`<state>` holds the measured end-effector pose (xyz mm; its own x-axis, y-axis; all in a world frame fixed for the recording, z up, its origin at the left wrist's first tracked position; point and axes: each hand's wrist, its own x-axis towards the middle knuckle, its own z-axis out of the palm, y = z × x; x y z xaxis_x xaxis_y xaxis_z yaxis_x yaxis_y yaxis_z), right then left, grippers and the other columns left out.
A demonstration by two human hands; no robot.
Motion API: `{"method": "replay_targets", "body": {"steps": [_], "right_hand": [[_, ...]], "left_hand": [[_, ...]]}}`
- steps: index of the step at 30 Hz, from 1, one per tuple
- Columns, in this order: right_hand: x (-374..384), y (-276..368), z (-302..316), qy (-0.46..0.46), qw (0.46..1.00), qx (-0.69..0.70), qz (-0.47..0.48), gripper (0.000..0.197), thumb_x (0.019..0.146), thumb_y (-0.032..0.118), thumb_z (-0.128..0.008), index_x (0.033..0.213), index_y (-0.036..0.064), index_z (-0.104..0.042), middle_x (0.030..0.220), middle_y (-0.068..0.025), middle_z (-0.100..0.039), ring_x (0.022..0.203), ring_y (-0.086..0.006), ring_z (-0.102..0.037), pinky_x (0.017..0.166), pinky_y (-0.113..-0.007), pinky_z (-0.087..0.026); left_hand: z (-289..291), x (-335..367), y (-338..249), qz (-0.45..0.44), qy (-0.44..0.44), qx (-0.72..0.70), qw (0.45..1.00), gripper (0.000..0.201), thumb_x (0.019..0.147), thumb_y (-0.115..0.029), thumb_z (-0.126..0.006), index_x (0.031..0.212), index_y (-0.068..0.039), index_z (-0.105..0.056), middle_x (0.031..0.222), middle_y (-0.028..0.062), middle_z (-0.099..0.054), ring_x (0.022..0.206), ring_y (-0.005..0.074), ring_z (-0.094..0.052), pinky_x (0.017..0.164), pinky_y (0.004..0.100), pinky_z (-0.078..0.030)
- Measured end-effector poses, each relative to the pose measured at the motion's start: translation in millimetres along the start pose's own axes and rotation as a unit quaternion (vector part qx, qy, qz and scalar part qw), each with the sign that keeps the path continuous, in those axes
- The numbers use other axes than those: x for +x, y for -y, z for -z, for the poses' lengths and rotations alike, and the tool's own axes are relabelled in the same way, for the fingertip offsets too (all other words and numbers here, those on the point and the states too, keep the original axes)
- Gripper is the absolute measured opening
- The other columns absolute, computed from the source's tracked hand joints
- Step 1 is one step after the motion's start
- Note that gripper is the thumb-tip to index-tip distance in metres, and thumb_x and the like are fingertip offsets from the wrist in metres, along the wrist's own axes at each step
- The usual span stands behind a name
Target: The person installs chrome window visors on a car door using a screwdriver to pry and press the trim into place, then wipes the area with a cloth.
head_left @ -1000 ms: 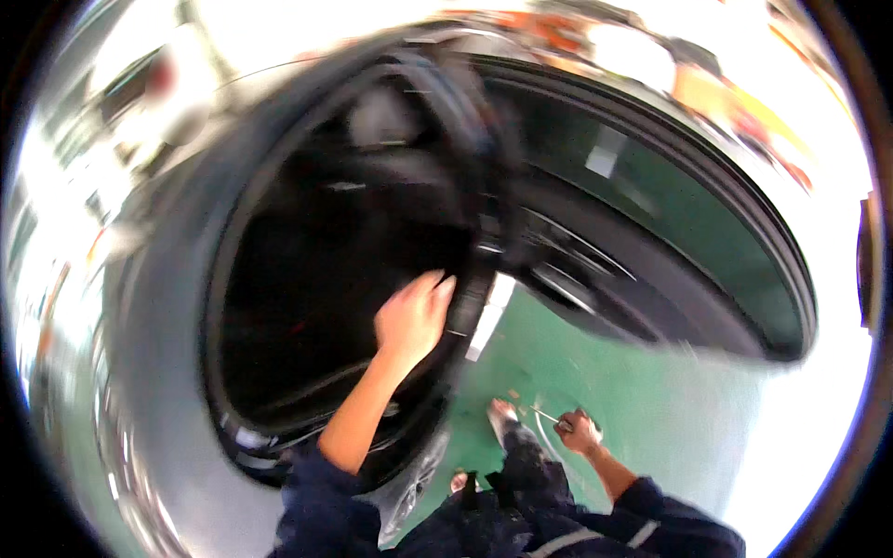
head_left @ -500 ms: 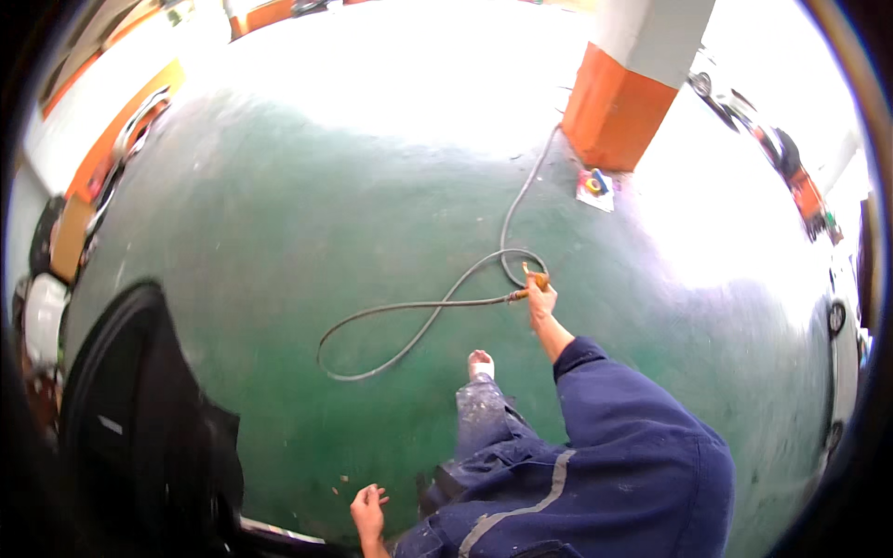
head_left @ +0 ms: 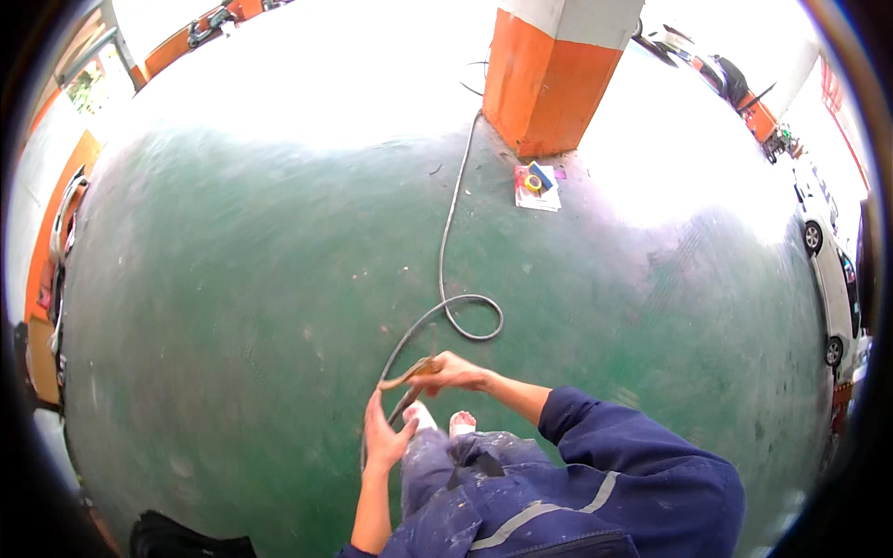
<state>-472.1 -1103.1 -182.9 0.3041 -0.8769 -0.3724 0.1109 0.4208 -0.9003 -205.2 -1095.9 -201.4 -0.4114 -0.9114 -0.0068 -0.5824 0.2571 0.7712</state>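
Note:
My right hand (head_left: pixel 453 373) is closed around a yellow-orange air blow gun (head_left: pixel 414 374), which is blurred by motion. A grey hose (head_left: pixel 458 200) trails from the gun, looping once on the green floor before running away toward the pillar. Close to the gun's left end is my left hand (head_left: pixel 383 439), its thumb and fingers apart, beside the hose. Whether its fingertips touch the gun or the hose, I cannot tell. My paint-marked trousers and white-tipped shoes (head_left: pixel 462 423) show just below the hands.
An orange and white pillar (head_left: pixel 549 84) stands ahead. At its foot lie papers (head_left: pixel 549 199) with a yellow tape roll (head_left: pixel 533 182) and a blue item on top. A white car (head_left: pixel 834 288) is parked at far right. Something black (head_left: pixel 186 539) sits at lower left.
My right hand has drawn the gun back and left, closer to my body. My left hand has risen from low beside me toward it. The view has shifted, and both feet now show.

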Motion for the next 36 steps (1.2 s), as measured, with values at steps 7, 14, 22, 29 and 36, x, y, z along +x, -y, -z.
{"method": "replay_targets", "body": {"steps": [7,14,22,29,36], "right_hand": [[58.0,14.4,154.9,-0.097,0.958,-0.264,0.047,0.054,0.083,0.049,-0.082,0.112,0.0038,-0.076,0.102,-0.0129,-0.077,0.096,-0.0237,-0.072,0.087,-0.038,-0.057],[-86.8,-120.2,568.8,-0.381,0.801,-0.315,-0.338,0.038,0.082,0.041,-0.074,0.096,0.0063,-0.081,0.105,-0.0194,-0.077,0.101,-0.0350,-0.074,0.090,-0.045,-0.060],[-14.5,-251.2,1183.7,-0.496,0.690,-0.372,-0.374,0.042,0.085,0.042,-0.076,0.095,0.0012,-0.076,0.103,-0.0251,-0.075,0.102,-0.0418,-0.073,0.090,-0.049,-0.058],[219.0,-378.0,1501.4,-0.530,0.703,-0.403,-0.250,0.057,0.084,0.054,-0.078,0.107,0.0020,-0.074,0.113,-0.0256,-0.073,0.112,-0.0429,-0.069,0.097,-0.048,-0.055],[290.6,-408.7,1623.2,-0.577,0.655,-0.324,-0.364,0.084,0.080,0.052,-0.083,0.138,-0.0021,-0.053,0.140,-0.0317,-0.056,0.129,-0.0457,-0.059,0.108,-0.049,-0.051]], "left_hand": [[-115.2,196.2,18.2,0.214,0.204,-0.128,0.947,0.038,0.094,-0.041,-0.075,0.107,-0.006,-0.070,0.083,0.0035,-0.068,0.074,0.0165,-0.066,0.067,0.0353,-0.053],[-210.7,325.0,-4.0,0.468,0.115,-0.176,0.858,0.049,0.094,-0.061,-0.070,0.086,-0.013,-0.066,0.055,-0.0073,-0.042,0.042,0.0057,-0.036,0.039,0.0259,-0.025],[-562.2,466.9,-74.0,0.586,0.086,-0.095,0.800,0.050,0.096,-0.055,-0.067,0.072,-0.013,-0.059,0.054,-0.0032,-0.043,0.043,0.0107,-0.033,0.041,0.0305,-0.025],[-846.3,585.0,-136.8,0.662,0.074,-0.084,0.741,0.042,0.097,-0.050,-0.069,0.084,-0.010,-0.061,0.066,-0.0009,-0.050,0.056,0.0113,-0.041,0.051,0.0302,-0.031],[-972.5,623.6,-136.8,0.695,0.067,-0.104,0.708,0.038,0.097,-0.045,-0.070,0.096,-0.008,-0.063,0.079,0.0014,-0.057,0.069,0.0119,-0.048,0.062,0.0298,-0.037]]}}
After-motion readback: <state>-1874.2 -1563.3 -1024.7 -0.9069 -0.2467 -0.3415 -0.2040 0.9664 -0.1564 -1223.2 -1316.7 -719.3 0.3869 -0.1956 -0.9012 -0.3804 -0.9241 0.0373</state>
